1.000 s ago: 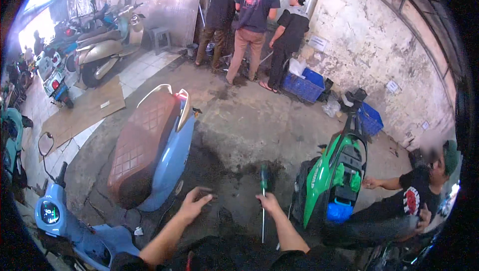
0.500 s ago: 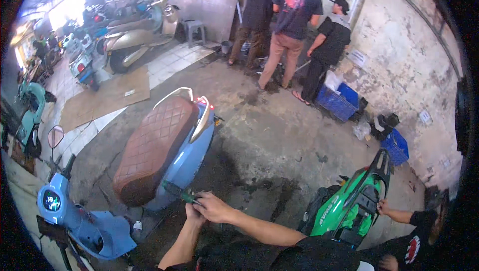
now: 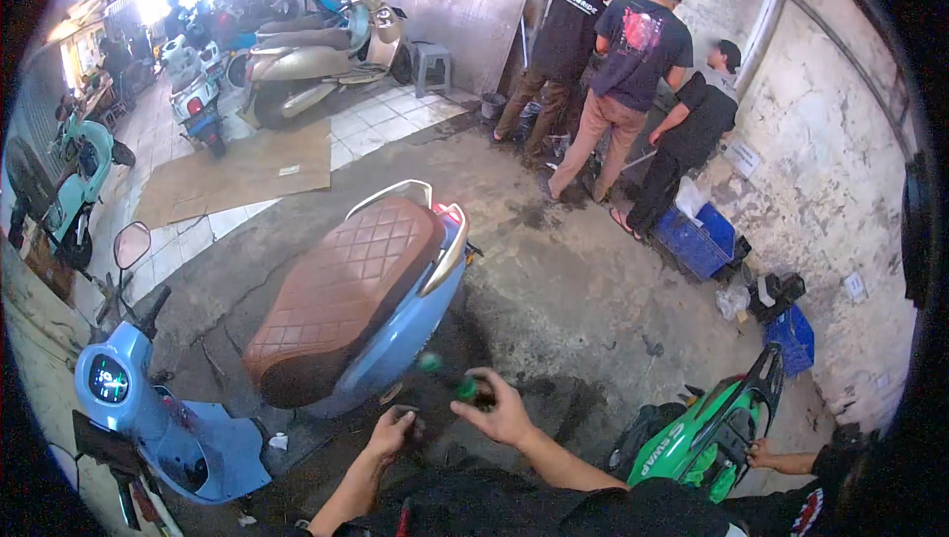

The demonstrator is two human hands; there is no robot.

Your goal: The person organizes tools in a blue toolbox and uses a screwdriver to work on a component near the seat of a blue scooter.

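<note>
My right hand (image 3: pixel 502 413) is curled around a small green and dark object (image 3: pixel 468 388), its kind blurred by motion. A second green blur (image 3: pixel 430 362) shows just beyond it; whether the two are one piece I cannot tell. Lower and to the left, my left hand (image 3: pixel 391 430) is apart from the right, its fingers curled, with something dark and smeared at the fingertips. Both hands are near the rear side of a light blue scooter (image 3: pixel 400 330), which has a brown quilted seat (image 3: pixel 341 285) and a lit red tail light.
A green motorbike (image 3: pixel 692 428) stands at my right, with another person's hand (image 3: pixel 761 454) at it. Three people (image 3: pixel 633 73) stand by the far wall. Blue crates (image 3: pixel 697 241) line that wall. More scooters (image 3: pixel 301 68) and a grey stool (image 3: pixel 431 68) are at the back left.
My hands were together on a green object and have drawn apart, the right one moving rightward with green in it. The whole view has shifted, so the scooter appears further right.
</note>
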